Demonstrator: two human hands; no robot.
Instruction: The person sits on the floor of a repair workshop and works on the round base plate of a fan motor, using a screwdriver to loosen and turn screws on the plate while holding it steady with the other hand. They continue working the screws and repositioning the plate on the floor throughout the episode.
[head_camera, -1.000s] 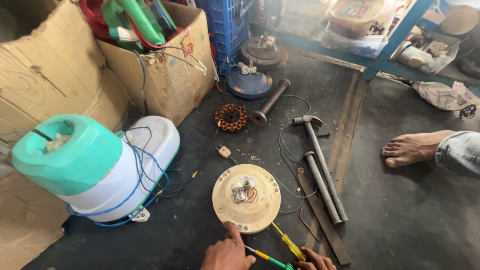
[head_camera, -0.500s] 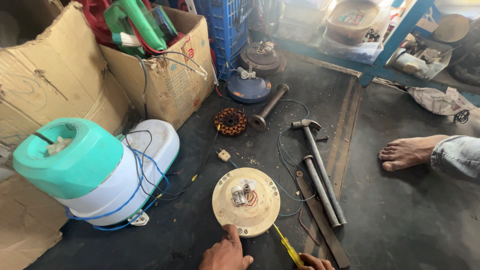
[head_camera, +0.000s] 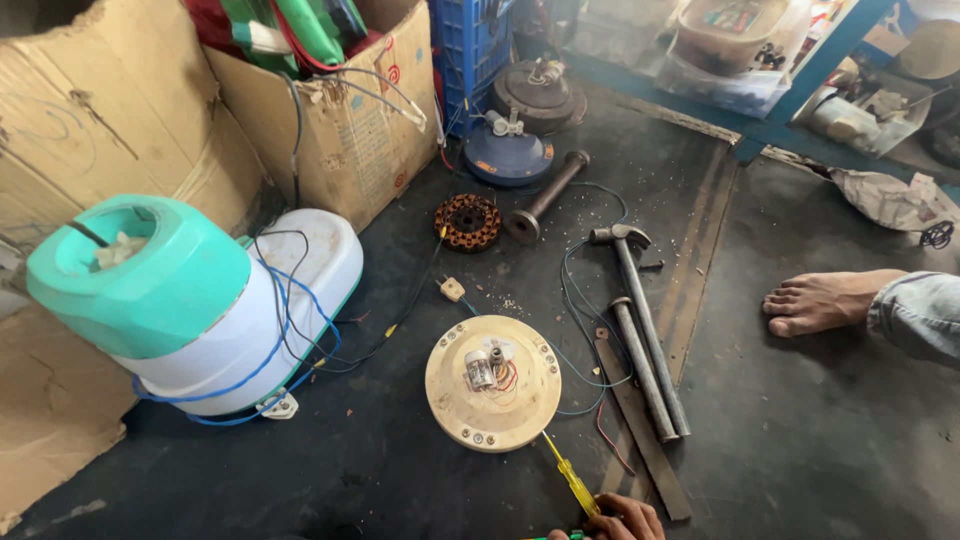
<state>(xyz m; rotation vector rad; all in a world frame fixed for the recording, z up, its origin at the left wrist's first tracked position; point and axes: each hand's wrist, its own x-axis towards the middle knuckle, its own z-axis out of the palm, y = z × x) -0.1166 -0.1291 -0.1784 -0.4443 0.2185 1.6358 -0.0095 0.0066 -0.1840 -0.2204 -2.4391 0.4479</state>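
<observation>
We are gripping a yellow screwdriver (head_camera: 570, 478) in our right hand (head_camera: 615, 520), fingers closed around its handle at the bottom edge, its long shaft pointing up-left so the tip is touching the cream round motor cover (head_camera: 493, 383) lying on the floor (head_camera: 800, 440); our left hand is out of view.

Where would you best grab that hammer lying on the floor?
Probably by the long metal shaft of the hammer, around its middle, coming straight down from above. It lies flat with its head away from the person, and a metal rod lies close along its left, so the right side looks freer for fingers.
</observation>
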